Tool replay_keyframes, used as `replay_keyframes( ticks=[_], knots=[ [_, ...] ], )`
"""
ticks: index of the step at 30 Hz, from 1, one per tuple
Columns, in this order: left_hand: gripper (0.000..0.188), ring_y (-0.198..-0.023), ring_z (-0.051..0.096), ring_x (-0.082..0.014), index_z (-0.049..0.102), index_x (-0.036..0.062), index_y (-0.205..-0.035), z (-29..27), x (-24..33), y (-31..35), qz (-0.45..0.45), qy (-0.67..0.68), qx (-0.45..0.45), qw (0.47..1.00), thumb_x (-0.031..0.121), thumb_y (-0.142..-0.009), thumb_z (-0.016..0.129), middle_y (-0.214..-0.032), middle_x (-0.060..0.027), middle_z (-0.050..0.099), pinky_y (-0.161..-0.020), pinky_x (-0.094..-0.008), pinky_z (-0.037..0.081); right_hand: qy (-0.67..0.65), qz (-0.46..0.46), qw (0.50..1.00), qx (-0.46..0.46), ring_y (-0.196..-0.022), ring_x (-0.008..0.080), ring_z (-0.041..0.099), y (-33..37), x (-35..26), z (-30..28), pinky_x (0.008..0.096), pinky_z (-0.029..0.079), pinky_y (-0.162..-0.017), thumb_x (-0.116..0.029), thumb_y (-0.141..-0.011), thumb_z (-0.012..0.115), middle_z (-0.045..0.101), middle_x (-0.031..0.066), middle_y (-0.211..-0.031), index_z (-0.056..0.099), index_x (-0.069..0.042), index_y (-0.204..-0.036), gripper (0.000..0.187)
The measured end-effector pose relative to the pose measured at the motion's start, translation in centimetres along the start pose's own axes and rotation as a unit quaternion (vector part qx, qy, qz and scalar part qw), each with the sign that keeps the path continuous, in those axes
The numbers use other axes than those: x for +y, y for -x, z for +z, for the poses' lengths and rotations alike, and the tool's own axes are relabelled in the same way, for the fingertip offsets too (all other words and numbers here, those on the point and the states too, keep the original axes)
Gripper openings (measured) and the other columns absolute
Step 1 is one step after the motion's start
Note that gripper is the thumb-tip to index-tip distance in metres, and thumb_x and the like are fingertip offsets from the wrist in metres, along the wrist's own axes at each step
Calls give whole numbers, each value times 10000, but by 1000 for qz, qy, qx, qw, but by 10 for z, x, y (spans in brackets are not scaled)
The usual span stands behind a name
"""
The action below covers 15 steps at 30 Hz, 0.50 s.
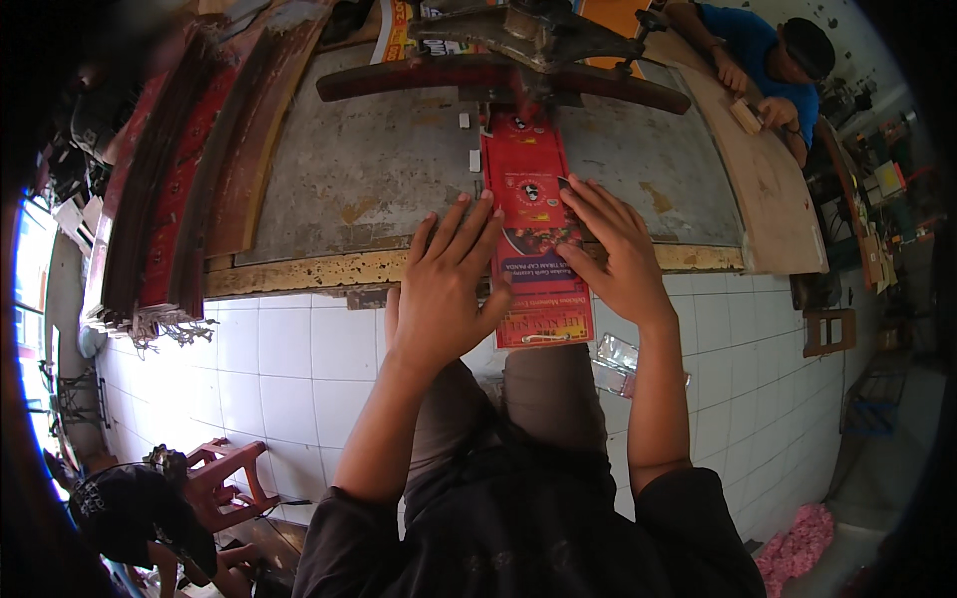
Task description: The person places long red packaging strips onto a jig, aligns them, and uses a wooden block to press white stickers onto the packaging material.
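Observation:
A long red printed packaging strip [523, 159] lies lengthwise on a worn grey metal tabletop [369, 159]. Its near end, with purple and yellow print, hangs over the table's front edge. My left hand [449, 264] rests palm down along the strip's left side, fingers spread and thumb beside its edge. On the other side my right hand [618, 254] lies with fingers stretched out at the strip's right edge, and its thumb reaches onto the printed face. Neither hand grips anything. The strip's far end runs under a dark metal bar [429, 78] of a press-like machine.
Several stacked red strips [179, 209] hang over the table's left side. A person in blue [773, 70] handles a small wooden block at the upper right. At lower left are a red stool [227, 483] and another person. Silvery pieces [616, 364] lie on the white tiled floor.

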<state>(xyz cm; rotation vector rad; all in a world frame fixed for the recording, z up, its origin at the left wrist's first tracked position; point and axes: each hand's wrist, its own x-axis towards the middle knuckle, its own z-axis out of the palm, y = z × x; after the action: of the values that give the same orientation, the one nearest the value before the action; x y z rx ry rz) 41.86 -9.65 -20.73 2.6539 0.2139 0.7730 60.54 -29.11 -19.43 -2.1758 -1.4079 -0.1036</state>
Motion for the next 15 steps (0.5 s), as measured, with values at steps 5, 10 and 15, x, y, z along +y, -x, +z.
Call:
replay_keyframes(
  ticks=[5, 10, 15],
  knots=[
    [649, -1569, 484, -390, 625, 4, -1519, -1, -3, 1, 11, -7, 1, 1000, 214, -906, 660, -1664, -180, 557, -1276, -617, 355, -5, -3, 1000, -4, -1614, 303, 430, -1, -3, -3, 505, 305, -1309, -393, -1047, 747, 517, 91, -1718, 597, -97, -1597, 643],
    [648, -1571, 488, -358, 608, 62, -1563, 5, -7, 10, 29, 4, -17, 999, 185, -927, 622, -1689, -114, 551, -1287, -568, 340, -132, 9, 990, -40, -1557, 327, 505, -2, 15, -24, 489, 366, -1285, -338, -1055, 755, 600, 136, -1634, 652, -81, -1532, 552],
    [675, -1548, 518, -287, 624, 113, -1573, 10, -12, 45, 8, -72, 38, 997, 180, -902, 641, -1677, -47, 581, -1279, -464, 298, -4, 77, 996, 55, -1389, 379, 653, -36, 126, -67, 447, 483, -1194, -315, -1064, 746, 701, 212, -1476, 721, -18, -1398, 448]
  ],
)
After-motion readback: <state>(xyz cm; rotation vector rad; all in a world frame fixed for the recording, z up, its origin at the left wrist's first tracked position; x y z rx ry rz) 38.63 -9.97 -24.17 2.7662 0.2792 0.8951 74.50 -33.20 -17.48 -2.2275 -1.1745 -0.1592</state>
